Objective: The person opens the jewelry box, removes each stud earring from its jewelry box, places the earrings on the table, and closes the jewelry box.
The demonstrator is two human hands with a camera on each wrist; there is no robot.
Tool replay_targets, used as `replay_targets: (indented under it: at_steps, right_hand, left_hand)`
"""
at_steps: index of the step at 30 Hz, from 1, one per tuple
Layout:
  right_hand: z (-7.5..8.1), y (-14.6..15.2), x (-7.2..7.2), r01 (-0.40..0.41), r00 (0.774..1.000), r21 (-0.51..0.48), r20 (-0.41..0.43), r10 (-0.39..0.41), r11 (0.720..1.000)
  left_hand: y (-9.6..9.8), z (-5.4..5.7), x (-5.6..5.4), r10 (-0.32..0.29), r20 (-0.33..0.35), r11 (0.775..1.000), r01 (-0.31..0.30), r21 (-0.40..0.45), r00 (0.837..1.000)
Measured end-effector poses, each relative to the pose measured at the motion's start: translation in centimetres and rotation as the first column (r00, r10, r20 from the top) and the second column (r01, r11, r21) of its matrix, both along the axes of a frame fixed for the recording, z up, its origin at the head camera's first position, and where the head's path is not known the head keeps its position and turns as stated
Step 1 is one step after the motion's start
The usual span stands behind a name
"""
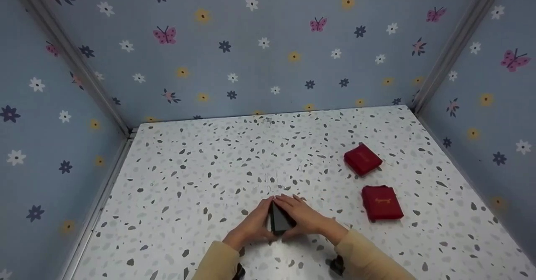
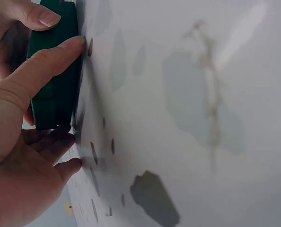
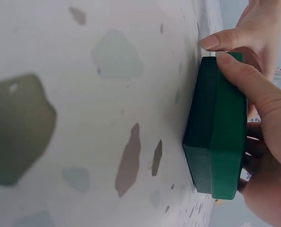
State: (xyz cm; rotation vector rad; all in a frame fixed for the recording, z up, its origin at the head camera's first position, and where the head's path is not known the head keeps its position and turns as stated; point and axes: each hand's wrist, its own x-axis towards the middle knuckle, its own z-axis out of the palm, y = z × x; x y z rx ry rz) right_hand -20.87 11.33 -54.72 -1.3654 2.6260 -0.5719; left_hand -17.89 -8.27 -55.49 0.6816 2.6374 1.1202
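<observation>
Sleeves in pale yellow closest of all, with a black piece partly in sight beneath the right one. Just past the cuffs, left hand and right hand around a green box, both holding it, thumbs against the near side with tips close together, fingers reaching round toward the far end. Box flat on the white speckled tabletop, near the front and about midway across, dark-looking on top from the head view, brighter green along the upper side from the right wrist. Farther off to the right, a red box with gold lettering; beyond that, well apart from the hands, a second red box, turned at an angle. Behind everything, a blue wall with flowers and butterflies.
</observation>
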Motion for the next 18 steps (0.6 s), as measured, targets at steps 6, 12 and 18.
replay_targets:
  at_steps: [6,12,18]
  right_hand:
    - [0.2,0.2,0.3,-0.03,0.999,-0.055,-0.032,0.029,0.998]
    - [0.8,0.4,0.7,-0.017,0.999,-0.104,-0.03,0.014,0.994]
    - [1.5,0.9,1.2,0.015,1.0,-0.12,-0.014,-0.017,0.993]
  left_hand:
    - [0.6,0.5,0.3,0.001,0.006,0.999,0.0,-0.054,1.0]
    - [1.2,1.1,0.6,0.004,-0.074,0.993,-0.013,-0.119,0.997]
    - [1.5,1.3,0.7,-0.005,-0.158,0.988,-0.019,-0.154,0.987]
